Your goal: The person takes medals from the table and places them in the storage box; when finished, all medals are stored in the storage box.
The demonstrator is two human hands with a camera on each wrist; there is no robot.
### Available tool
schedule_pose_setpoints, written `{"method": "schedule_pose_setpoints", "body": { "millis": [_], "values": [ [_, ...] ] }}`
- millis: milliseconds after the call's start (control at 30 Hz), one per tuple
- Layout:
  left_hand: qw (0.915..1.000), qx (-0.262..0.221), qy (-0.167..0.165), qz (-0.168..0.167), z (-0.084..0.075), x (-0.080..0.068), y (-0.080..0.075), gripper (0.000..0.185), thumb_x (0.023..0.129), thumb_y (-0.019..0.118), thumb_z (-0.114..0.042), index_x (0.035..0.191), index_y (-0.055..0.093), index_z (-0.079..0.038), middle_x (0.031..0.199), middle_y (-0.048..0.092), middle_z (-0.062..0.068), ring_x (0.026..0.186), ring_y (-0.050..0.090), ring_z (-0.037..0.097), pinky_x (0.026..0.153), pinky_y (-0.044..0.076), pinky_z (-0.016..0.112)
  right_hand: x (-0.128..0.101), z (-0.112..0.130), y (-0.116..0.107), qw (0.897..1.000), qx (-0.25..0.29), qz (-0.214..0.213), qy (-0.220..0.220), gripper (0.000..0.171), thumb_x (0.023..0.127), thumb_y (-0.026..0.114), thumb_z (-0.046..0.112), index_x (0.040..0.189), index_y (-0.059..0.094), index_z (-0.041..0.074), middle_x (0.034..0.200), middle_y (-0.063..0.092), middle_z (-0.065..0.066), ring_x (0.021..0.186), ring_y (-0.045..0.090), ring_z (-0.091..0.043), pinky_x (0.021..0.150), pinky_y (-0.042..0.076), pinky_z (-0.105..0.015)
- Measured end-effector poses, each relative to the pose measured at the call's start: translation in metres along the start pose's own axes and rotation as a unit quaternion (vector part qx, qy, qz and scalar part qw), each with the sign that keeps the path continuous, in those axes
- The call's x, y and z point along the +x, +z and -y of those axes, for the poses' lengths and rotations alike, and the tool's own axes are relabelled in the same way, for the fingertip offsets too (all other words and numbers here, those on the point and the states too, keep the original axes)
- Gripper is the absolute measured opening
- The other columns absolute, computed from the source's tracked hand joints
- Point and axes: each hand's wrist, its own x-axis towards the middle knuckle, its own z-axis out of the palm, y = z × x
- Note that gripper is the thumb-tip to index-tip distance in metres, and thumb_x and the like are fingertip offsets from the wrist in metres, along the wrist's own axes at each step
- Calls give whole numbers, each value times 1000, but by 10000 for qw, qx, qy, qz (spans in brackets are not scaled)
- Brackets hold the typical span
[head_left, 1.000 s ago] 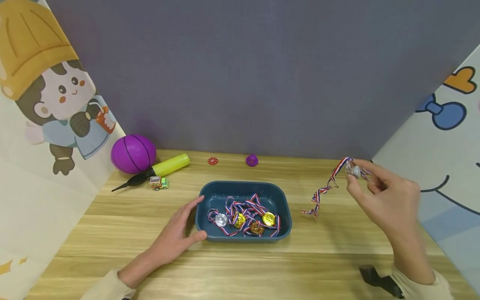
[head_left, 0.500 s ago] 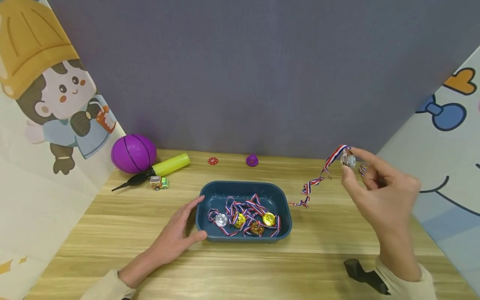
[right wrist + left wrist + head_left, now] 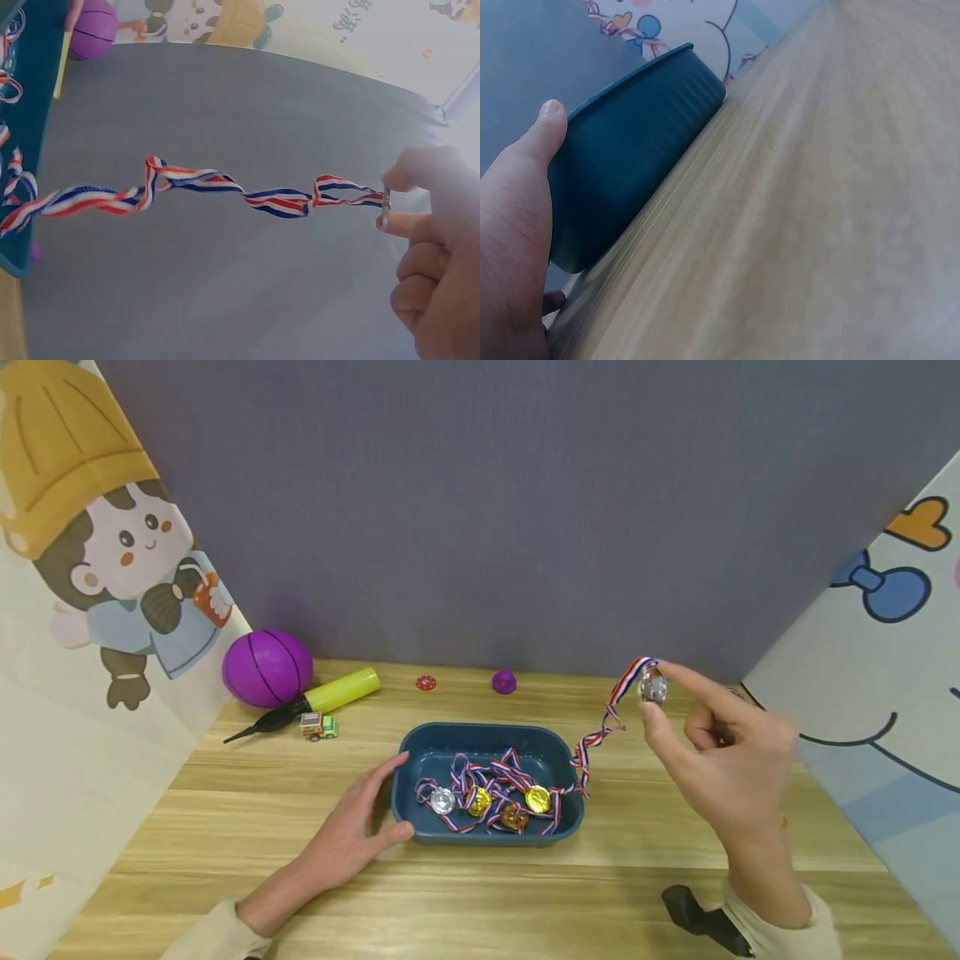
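My right hand (image 3: 731, 760) pinches a silver medal (image 3: 653, 687) by its edges between thumb and index finger, raised to the right of a dark teal plastic tub (image 3: 487, 840). From the medal a twisted red, white and blue ribbon (image 3: 277, 201) hangs down over the tub's right rim, its lower end inside. In the tub lie another silver medal (image 3: 442, 800), two gold medals (image 3: 538, 798) and a bronze one (image 3: 513, 816) among tangled ribbons. My left hand (image 3: 348, 827) rests against the tub's left end, thumb and fingers extended at the corners.
At the back left are a purple ball (image 3: 267, 668), a yellow and black hand pump (image 3: 341, 690) and a small toy truck (image 3: 318, 726). A red chip (image 3: 426, 682) and a small purple object (image 3: 504, 681) lie near the grey back wall (image 3: 480, 527). Printed side walls flank the wooden table (image 3: 420, 902).
My right hand has moved left toward the tub, carrying the silver medal. Its ribbon now hangs over the tub's right rim instead of beside it. The left hand and tub stay put.
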Motion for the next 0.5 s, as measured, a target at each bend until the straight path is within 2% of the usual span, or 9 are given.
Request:
{"method": "schedule_pose_setpoints", "body": {
  "millis": [167,333,500],
  "values": [
    [10000,44,6,-15,-1,0,0,94,98,83,-40,176,30,-31,175,41,19,153,44,55,116,37,84,-6,-7,11,9953,-402,880,46,35,81,86,2,116,86,1,56,32,8,55,23,2,51,21,-18],
    [10000,41,2,-30,-1,0,0,95,98,84,-37,176,30,-31,174,42,20,153,44,56,115,37,85,-13,-21,25,9782,-911,1853,230,33,86,89,10,119,87,11,58,31,16,56,22,4,51,24,-22],
    [10000,26,2,-21,-1,0,1,95,98,84,-37,176,30,-32,174,42,19,153,44,55,116,37,85,-21,-29,39,9595,-1048,2554,570,27,90,89,18,117,87,13,58,28,20,55,23,3,52,22,-23]
  ]
}}
